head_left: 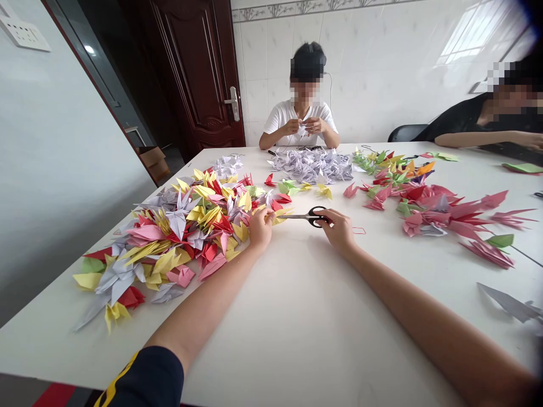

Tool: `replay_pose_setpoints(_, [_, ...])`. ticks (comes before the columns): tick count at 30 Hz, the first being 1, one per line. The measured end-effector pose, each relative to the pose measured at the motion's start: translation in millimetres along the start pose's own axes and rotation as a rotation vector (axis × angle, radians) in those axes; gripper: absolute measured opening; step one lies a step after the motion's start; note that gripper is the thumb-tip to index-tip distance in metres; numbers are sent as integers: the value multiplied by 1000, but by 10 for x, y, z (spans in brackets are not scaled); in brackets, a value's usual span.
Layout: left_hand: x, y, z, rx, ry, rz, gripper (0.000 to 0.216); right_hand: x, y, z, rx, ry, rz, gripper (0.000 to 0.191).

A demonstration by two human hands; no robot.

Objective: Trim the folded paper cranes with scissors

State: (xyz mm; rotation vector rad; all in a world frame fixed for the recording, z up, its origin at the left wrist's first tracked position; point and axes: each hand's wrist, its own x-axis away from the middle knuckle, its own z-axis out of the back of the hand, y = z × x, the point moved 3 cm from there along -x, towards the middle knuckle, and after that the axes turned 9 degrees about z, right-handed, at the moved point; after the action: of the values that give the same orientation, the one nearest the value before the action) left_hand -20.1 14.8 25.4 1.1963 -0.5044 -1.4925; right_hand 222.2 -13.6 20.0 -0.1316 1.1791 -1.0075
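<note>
My right hand [338, 229] grips the black handles of a pair of scissors [317, 217] above the white table. The blades point left and look close together, their tips beside a yellow folded paper piece [280, 216]. That yellow piece sticks out from the pinched fingers of my left hand [260, 227], which partly hide it. Right behind my left hand spreads a big heap of folded paper pieces [203, 217] in yellow, red, pink, white and green. A thin pink outlined loop [359, 230] lies just right of my right hand.
Across the table [271, 333], a person in a white shirt [278, 120] handles a white paper piece behind a pile of white folded paper [316, 165]. Pink and green pieces [441, 206] lie to the right. Another person in black [458, 116] leans at the far right.
</note>
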Motion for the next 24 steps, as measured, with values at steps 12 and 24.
replay_pose_setpoints(12, [63,96,-40,-79,-73,-152,9,-26,170,3,-113,-37,-71,23])
replay_pose_setpoints(24, [87,128,21,-3,148,-262,13,1,237,-11,-202,81,-143,26])
